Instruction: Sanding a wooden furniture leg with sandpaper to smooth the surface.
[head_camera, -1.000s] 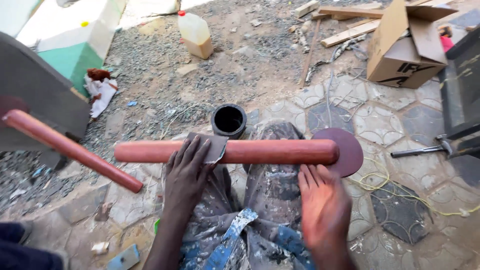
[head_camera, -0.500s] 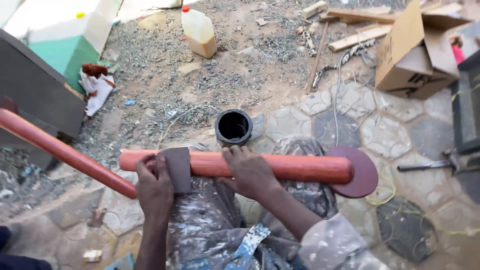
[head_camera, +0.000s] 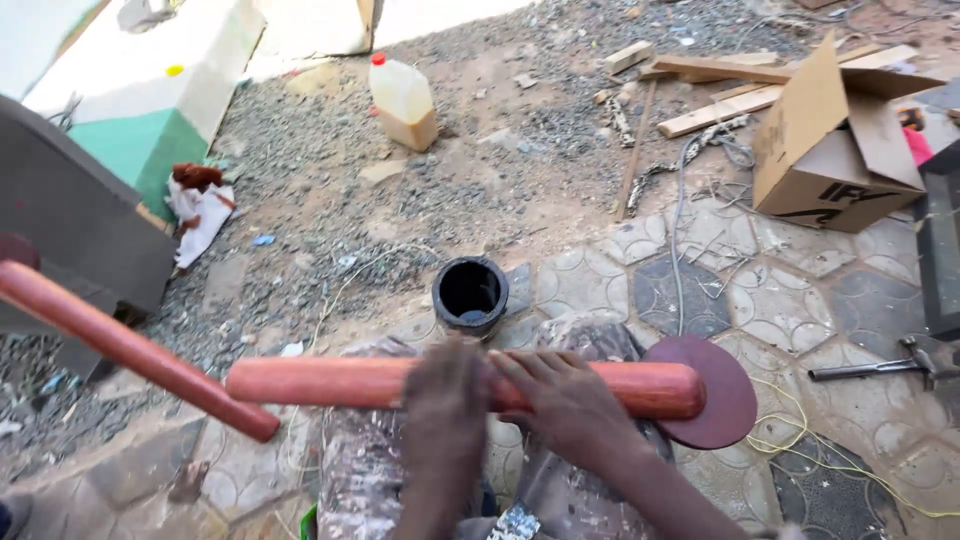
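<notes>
Resting on patterned paving (head_camera: 780, 300), gravel yard (head_camera: 330, 190)

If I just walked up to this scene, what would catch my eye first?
Probably the long reddish-brown wooden rod lying across the person's paint-spattered lap, with the left hand and right hand both on its middle. A dark red disc sits at its right end, a second rod slants in at left, and a black open pot stands on the patterned paving just beyond.

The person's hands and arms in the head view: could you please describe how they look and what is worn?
Both hands, left and right, are bare, with no gloves, rings or watch visible. The forearms that show carry no sleeve. The left hand is motion-blurred.
</notes>
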